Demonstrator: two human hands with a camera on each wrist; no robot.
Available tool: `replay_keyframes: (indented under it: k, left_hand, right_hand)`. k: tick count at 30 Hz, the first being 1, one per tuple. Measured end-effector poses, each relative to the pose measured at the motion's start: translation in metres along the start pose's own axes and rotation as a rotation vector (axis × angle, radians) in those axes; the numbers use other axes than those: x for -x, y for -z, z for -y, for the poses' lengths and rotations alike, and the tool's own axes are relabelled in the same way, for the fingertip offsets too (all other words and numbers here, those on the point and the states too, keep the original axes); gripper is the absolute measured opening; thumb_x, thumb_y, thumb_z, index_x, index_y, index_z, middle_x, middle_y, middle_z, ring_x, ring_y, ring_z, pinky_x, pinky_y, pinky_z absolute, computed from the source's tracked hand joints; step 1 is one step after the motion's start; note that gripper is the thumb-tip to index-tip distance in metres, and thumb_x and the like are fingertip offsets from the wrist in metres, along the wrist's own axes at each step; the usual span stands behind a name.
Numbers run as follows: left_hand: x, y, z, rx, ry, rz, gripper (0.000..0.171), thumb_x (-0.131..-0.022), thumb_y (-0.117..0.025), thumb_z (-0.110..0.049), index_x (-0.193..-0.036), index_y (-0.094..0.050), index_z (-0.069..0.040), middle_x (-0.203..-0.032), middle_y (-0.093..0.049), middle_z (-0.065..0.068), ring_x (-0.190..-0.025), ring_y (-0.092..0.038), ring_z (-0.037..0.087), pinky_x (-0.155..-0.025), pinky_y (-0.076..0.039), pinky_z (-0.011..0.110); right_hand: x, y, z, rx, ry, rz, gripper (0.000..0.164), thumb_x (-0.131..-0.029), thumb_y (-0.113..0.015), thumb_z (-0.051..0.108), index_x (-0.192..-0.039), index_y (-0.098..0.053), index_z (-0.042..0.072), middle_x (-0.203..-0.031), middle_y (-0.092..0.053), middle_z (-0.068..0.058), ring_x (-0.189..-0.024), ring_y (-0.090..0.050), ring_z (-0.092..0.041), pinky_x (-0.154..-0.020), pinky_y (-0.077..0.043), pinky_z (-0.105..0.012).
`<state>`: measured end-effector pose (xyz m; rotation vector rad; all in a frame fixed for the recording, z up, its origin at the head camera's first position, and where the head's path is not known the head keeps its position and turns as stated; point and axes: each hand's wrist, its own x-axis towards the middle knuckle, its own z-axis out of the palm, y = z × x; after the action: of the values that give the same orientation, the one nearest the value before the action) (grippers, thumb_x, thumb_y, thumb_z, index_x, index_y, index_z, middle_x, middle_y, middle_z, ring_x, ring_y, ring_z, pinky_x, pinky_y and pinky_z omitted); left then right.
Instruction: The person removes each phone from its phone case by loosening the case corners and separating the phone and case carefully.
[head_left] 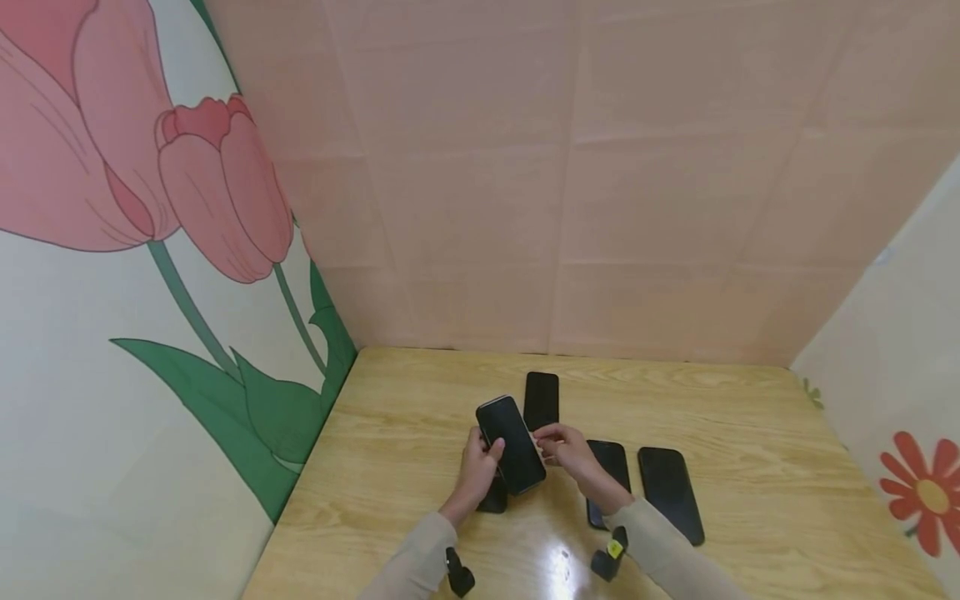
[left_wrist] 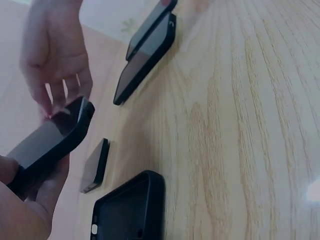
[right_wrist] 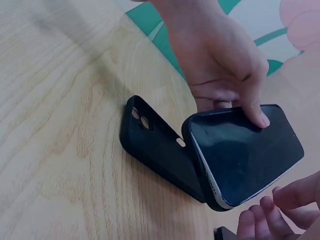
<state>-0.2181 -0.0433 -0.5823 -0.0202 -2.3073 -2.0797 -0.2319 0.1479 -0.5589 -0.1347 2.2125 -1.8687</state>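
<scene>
My left hand (head_left: 472, 473) grips a dark smartphone (head_left: 513, 446), its thumb over the screen side. A black phone case (right_wrist: 191, 122) surrounds the phone; along one edge in the right wrist view, a strip of the phone's silver side stands out of it. My right hand (head_left: 573, 457) is beside the phone's right edge, fingers bent and fingertips close to that edge; whether they touch it I cannot tell. Below the held phone lies an empty black phone case (right_wrist: 160, 157), inner side up, with camera holes. In the left wrist view this empty case (left_wrist: 127, 210) is nearest the camera.
Behind the hands, a black phone (head_left: 542, 398) lies on the wooden table (head_left: 420, 392). Two more dark phones, one (head_left: 613, 467) partly under the right forearm and another (head_left: 671, 496) farther right, lie screen up. A pink-covered wall (head_left: 562, 208) closes the back.
</scene>
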Motion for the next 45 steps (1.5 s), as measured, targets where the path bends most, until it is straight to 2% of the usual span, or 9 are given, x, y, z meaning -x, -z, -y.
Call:
replay_keyframes:
  k: [2,3,7,11,15,23,33,40,45]
  left_hand:
    - [0.003,0.001,-0.006,0.018,-0.001,0.008,0.022,-0.101,-0.053,-0.005,-0.118,-0.045,0.008,-0.098,-0.066,0.024,-0.080,-0.064,0.027,-0.061,-0.051,0.034]
    - [0.005,0.002,-0.011,0.029,0.000,0.012,0.022,-0.101,-0.052,-0.004,-0.118,-0.044,0.008,-0.099,-0.066,0.025,-0.080,-0.064,0.029,-0.061,-0.051,0.035]
    - [0.013,0.004,-0.030,0.042,-0.007,0.026,0.022,-0.101,-0.051,-0.001,-0.118,-0.044,0.011,-0.101,-0.066,0.028,-0.081,-0.064,0.032,-0.063,-0.051,0.037]
    - [0.017,0.005,-0.038,0.049,0.011,0.027,0.022,-0.101,-0.051,-0.002,-0.118,-0.045,0.011,-0.102,-0.066,0.027,-0.084,-0.065,0.033,-0.065,-0.052,0.036]
    - [0.017,0.004,-0.038,0.057,0.017,0.020,0.021,-0.101,-0.051,-0.001,-0.118,-0.045,0.010,-0.101,-0.066,0.027,-0.085,-0.065,0.034,-0.065,-0.052,0.038]
    - [0.015,0.003,-0.038,0.060,0.002,0.015,0.019,-0.100,-0.050,0.001,-0.117,-0.046,0.009,-0.105,-0.065,0.027,-0.092,-0.065,0.034,-0.075,-0.054,0.044]
    - [0.015,0.003,-0.036,0.052,-0.039,0.010,0.018,-0.098,-0.048,0.006,-0.116,-0.045,0.011,-0.107,-0.065,0.031,-0.094,-0.065,0.038,-0.079,-0.053,0.048]
    - [0.016,0.004,-0.035,0.079,-0.011,0.025,0.019,-0.100,-0.047,0.004,-0.119,-0.044,0.010,-0.112,-0.064,0.031,-0.098,-0.065,0.039,-0.080,-0.053,0.050]
    - [0.016,0.005,-0.034,0.076,0.024,0.023,0.020,-0.101,-0.047,0.002,-0.120,-0.044,0.009,-0.109,-0.065,0.028,-0.091,-0.065,0.036,-0.071,-0.053,0.041]
  right_hand:
    - [-0.004,-0.013,0.003,0.056,-0.030,-0.077,0.021,-0.098,-0.045,-0.007,-0.114,-0.056,-0.016,-0.098,-0.055,-0.024,-0.082,-0.058,-0.033,-0.079,-0.054,-0.051]
    - [-0.004,-0.015,0.002,0.058,-0.037,-0.108,0.020,-0.097,-0.045,-0.009,-0.112,-0.057,-0.015,-0.095,-0.055,-0.022,-0.080,-0.058,-0.030,-0.077,-0.054,-0.050]
    - [-0.004,-0.003,-0.005,0.009,-0.019,-0.044,0.018,-0.098,-0.050,-0.006,-0.111,-0.060,-0.012,-0.095,-0.058,-0.018,-0.079,-0.061,-0.027,-0.076,-0.055,-0.046]
    - [-0.005,-0.003,-0.004,0.009,-0.062,-0.069,0.017,-0.097,-0.052,-0.004,-0.109,-0.063,-0.010,-0.097,-0.061,-0.016,-0.081,-0.062,-0.024,-0.077,-0.055,-0.045]
    - [-0.004,-0.007,-0.001,0.034,-0.087,-0.104,0.017,-0.096,-0.053,-0.005,-0.108,-0.064,-0.010,-0.098,-0.064,-0.016,-0.084,-0.063,-0.025,-0.080,-0.055,-0.045]
    - [-0.006,-0.010,0.001,0.076,-0.062,-0.115,0.014,-0.092,-0.064,-0.005,-0.104,-0.066,-0.009,-0.092,-0.067,-0.014,-0.080,-0.065,-0.024,-0.078,-0.056,-0.045]
    - [-0.003,-0.010,0.003,0.082,-0.068,-0.072,0.013,-0.089,-0.065,-0.009,-0.101,-0.064,-0.011,-0.091,-0.067,-0.015,-0.082,-0.066,-0.024,-0.075,-0.056,-0.037]
    - [-0.008,-0.010,-0.002,0.120,-0.086,-0.086,0.020,-0.084,-0.074,-0.005,-0.101,-0.065,-0.007,-0.091,-0.064,-0.012,-0.081,-0.059,-0.020,-0.069,-0.051,-0.030]
    - [-0.009,-0.009,-0.001,0.107,-0.071,-0.051,0.019,-0.085,-0.071,-0.007,-0.103,-0.065,-0.009,-0.091,-0.064,-0.012,-0.081,-0.059,-0.020,-0.070,-0.051,-0.029]
